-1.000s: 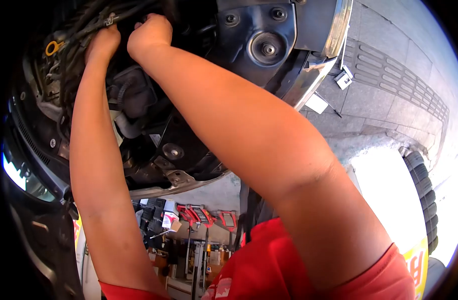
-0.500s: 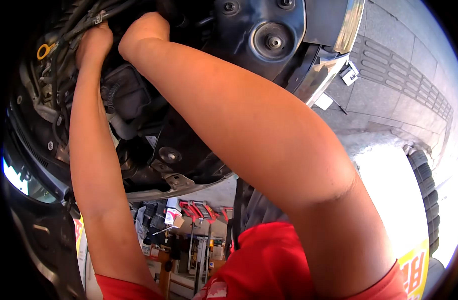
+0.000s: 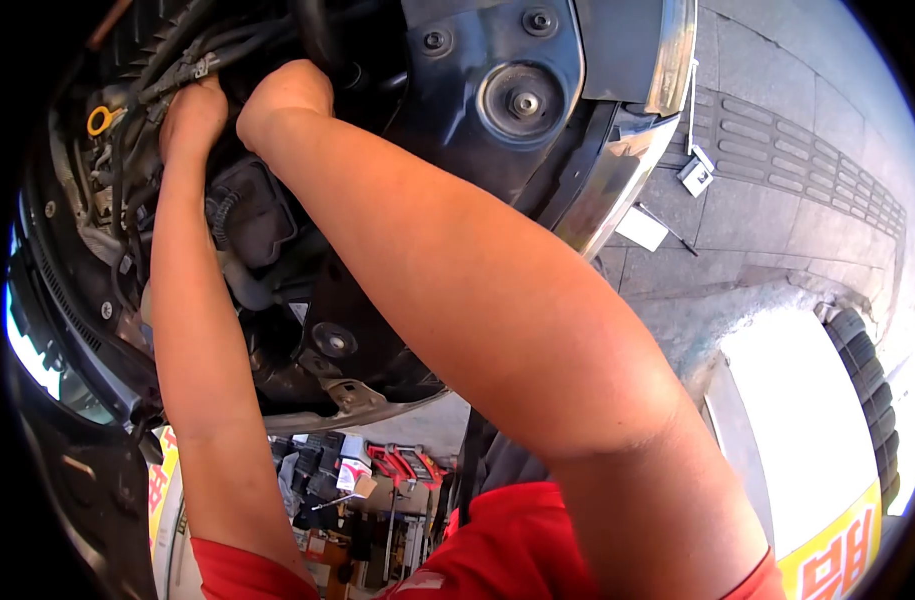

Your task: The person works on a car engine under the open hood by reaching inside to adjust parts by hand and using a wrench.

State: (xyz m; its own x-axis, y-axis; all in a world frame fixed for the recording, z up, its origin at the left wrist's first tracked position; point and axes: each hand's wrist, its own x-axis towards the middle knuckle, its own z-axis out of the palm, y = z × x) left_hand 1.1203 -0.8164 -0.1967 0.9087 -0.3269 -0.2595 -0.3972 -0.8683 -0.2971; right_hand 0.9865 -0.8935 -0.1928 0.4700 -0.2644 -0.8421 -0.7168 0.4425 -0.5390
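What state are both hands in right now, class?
Left hand: inside the engine bay, grip hidden; cannot be told.
Right hand: grip also hidden; cannot be told.

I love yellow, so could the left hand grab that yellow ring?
Probably yes: the yellow ring looks uncovered and near the left hand, though dark hoses run between them.

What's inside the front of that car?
Black hoses, a yellow ring, the left hand and the right hand. What's behind the hands can't be seen: they cover it.
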